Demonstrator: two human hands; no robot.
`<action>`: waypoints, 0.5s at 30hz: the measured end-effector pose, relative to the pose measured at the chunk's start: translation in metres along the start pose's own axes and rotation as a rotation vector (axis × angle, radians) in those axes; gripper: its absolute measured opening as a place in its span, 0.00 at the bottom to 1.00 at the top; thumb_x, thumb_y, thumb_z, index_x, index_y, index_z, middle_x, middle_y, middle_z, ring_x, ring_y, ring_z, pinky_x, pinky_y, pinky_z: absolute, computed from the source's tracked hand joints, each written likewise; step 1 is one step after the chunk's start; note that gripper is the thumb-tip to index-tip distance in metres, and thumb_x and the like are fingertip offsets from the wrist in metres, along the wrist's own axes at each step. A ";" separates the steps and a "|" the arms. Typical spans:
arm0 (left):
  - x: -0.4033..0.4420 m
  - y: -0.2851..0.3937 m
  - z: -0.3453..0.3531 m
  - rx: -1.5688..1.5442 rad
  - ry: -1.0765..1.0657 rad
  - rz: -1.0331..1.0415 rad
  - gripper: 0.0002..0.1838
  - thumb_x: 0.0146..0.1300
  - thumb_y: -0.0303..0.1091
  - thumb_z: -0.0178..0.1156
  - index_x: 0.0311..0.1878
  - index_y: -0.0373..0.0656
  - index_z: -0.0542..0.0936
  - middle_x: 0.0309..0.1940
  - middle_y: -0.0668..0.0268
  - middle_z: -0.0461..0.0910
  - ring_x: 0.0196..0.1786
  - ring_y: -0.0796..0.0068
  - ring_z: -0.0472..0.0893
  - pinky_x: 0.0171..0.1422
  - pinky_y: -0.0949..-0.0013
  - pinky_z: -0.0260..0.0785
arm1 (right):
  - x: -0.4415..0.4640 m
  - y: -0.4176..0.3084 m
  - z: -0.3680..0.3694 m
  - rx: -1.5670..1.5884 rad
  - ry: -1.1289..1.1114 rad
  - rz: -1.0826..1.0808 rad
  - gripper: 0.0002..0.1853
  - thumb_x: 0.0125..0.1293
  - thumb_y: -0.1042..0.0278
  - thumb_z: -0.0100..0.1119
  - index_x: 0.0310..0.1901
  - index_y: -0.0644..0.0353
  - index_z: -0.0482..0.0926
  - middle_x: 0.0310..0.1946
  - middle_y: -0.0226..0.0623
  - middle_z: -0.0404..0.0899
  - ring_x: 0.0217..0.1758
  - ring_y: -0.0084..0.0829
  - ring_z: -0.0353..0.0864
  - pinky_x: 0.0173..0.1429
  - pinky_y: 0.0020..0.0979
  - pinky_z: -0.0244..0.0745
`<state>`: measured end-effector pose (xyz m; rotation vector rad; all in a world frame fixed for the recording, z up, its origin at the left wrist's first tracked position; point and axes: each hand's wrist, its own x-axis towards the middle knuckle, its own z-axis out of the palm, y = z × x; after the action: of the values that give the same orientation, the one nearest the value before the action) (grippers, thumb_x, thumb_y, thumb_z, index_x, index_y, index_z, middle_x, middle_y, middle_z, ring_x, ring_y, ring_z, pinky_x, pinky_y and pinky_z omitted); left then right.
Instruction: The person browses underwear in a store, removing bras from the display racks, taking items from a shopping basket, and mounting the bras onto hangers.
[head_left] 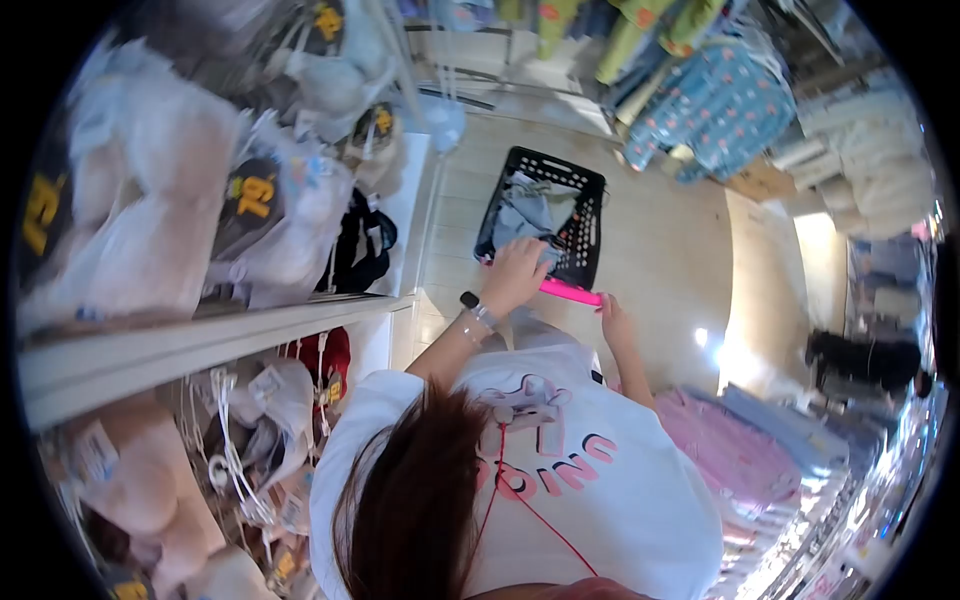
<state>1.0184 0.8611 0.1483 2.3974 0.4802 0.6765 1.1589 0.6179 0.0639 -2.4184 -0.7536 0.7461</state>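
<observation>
A black plastic shopping basket (592, 225) with perforated sides and a bright pink handle (570, 292) is in front of my body. Inside it lie grey-blue folded clothes (530, 207). My right hand (612, 312) is closed around the right end of the pink handle. My left hand (517, 272), below a dark watch (470, 300), reaches over the near left part of the basket. Its fingers bend down onto the clothes there; what they grip is partly hidden.
On my left, bras (150, 180) hang with black "79" tags (255, 195) above a white shelf edge (220, 340). Ahead and right hang patterned blue pyjamas (710, 105). A pink garment (725, 450) hangs at right. Pale floor (660, 240) extends beyond the basket.
</observation>
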 end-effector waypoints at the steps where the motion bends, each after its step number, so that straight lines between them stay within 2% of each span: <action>1: 0.006 -0.005 0.014 0.014 -0.046 -0.036 0.13 0.62 0.38 0.57 0.46 0.42 0.78 0.37 0.57 0.80 0.42 0.53 0.78 0.48 0.55 0.68 | -0.014 0.001 0.004 0.138 -0.033 0.080 0.24 0.73 0.48 0.40 0.55 0.60 0.73 0.40 0.48 0.82 0.37 0.38 0.84 0.48 0.36 0.73; 2: 0.010 -0.015 0.031 0.030 -0.087 -0.076 0.13 0.62 0.39 0.57 0.45 0.42 0.79 0.36 0.56 0.80 0.42 0.53 0.78 0.48 0.54 0.69 | -0.022 0.001 0.013 0.210 0.018 0.066 0.27 0.75 0.46 0.32 0.58 0.59 0.72 0.42 0.46 0.82 0.40 0.34 0.84 0.49 0.34 0.73; 3: 0.011 -0.026 0.049 0.049 -0.126 -0.120 0.13 0.62 0.40 0.56 0.45 0.43 0.79 0.36 0.55 0.80 0.42 0.52 0.79 0.47 0.54 0.69 | -0.028 -0.002 0.017 0.261 0.042 0.071 0.27 0.75 0.46 0.32 0.59 0.59 0.72 0.42 0.46 0.82 0.41 0.33 0.83 0.49 0.33 0.73; 4: 0.011 -0.038 0.059 0.119 -0.281 -0.179 0.18 0.65 0.47 0.52 0.39 0.42 0.82 0.32 0.52 0.81 0.38 0.49 0.80 0.44 0.51 0.70 | -0.028 -0.010 0.018 0.314 0.066 0.070 0.26 0.75 0.47 0.33 0.59 0.59 0.71 0.42 0.46 0.82 0.41 0.32 0.83 0.49 0.33 0.72; 5: 0.004 -0.046 0.068 0.119 -0.429 -0.269 0.21 0.65 0.49 0.51 0.36 0.41 0.82 0.30 0.51 0.81 0.37 0.48 0.80 0.42 0.50 0.70 | -0.026 -0.012 0.018 0.369 0.088 0.065 0.26 0.75 0.48 0.33 0.59 0.59 0.71 0.42 0.46 0.82 0.42 0.31 0.83 0.49 0.32 0.72; 6: -0.001 -0.047 0.069 0.123 -0.576 -0.361 0.23 0.65 0.51 0.49 0.33 0.40 0.82 0.29 0.50 0.81 0.35 0.48 0.80 0.41 0.50 0.70 | -0.022 -0.003 0.023 0.415 0.138 0.015 0.22 0.75 0.51 0.38 0.56 0.56 0.75 0.38 0.45 0.81 0.39 0.36 0.83 0.45 0.33 0.73; 7: -0.001 -0.043 0.064 0.131 -0.722 -0.456 0.26 0.66 0.53 0.48 0.29 0.39 0.82 0.27 0.49 0.81 0.34 0.47 0.80 0.40 0.49 0.70 | -0.021 -0.002 0.021 0.397 0.156 -0.003 0.21 0.75 0.52 0.39 0.53 0.57 0.77 0.37 0.46 0.81 0.39 0.37 0.82 0.45 0.33 0.73; 8: 0.000 -0.039 0.058 0.139 -0.681 -0.455 0.31 0.67 0.56 0.44 0.25 0.39 0.82 0.26 0.49 0.80 0.33 0.47 0.80 0.39 0.48 0.70 | -0.019 -0.001 0.019 0.381 0.172 -0.023 0.20 0.75 0.53 0.41 0.50 0.58 0.79 0.36 0.47 0.81 0.39 0.38 0.82 0.45 0.34 0.73; 12: -0.015 -0.037 0.056 0.102 -0.640 -0.471 0.24 0.67 0.53 0.46 0.33 0.43 0.83 0.26 0.53 0.80 0.31 0.49 0.80 0.35 0.50 0.70 | -0.001 0.017 0.024 0.278 0.113 -0.048 0.19 0.72 0.56 0.45 0.39 0.61 0.82 0.34 0.49 0.79 0.37 0.43 0.80 0.42 0.37 0.72; 15: -0.033 -0.029 0.060 0.091 -0.490 -0.480 0.22 0.67 0.50 0.48 0.31 0.43 0.82 0.22 0.54 0.79 0.27 0.51 0.79 0.31 0.52 0.69 | 0.022 0.015 0.013 0.237 -0.100 -0.047 0.18 0.69 0.55 0.50 0.33 0.63 0.80 0.29 0.50 0.78 0.33 0.49 0.78 0.38 0.42 0.71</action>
<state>1.0209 0.8412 0.0769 2.2883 0.8363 -0.1439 1.1717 0.6243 0.0376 -2.1576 -0.7145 0.8900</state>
